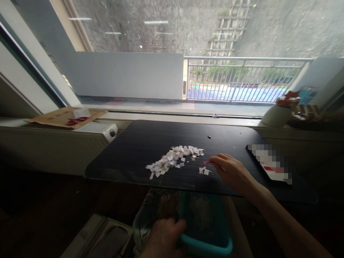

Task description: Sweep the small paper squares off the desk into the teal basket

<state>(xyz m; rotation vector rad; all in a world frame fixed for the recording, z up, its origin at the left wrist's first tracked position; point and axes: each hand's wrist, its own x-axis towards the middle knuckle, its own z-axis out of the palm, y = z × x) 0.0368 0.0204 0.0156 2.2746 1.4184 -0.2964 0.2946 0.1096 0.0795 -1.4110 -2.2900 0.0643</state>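
On the dark table (115,157) lies a long heap of small white paper scraps (169,159). My right hand (231,170) is above the table, to the right of the heap, its fingers pinched on a small, blurred pinkish thing whose kind I cannot make out. Just below those fingertips lie a few loose scraps (204,171). Under the table's near edge is a teal plastic basket (208,249) with pale bits inside, dim in the shadow. My left hand (165,236) is closed on the basket's left rim, partly dark and blurred.
A phone-like dark slab (268,163), partly pixelated, lies on the table's right side. A small dark bit (209,136) is near the back. Red scissors (77,121) rest on a brown paper bag (53,116) at left. A white jug (276,114) stands by the window.
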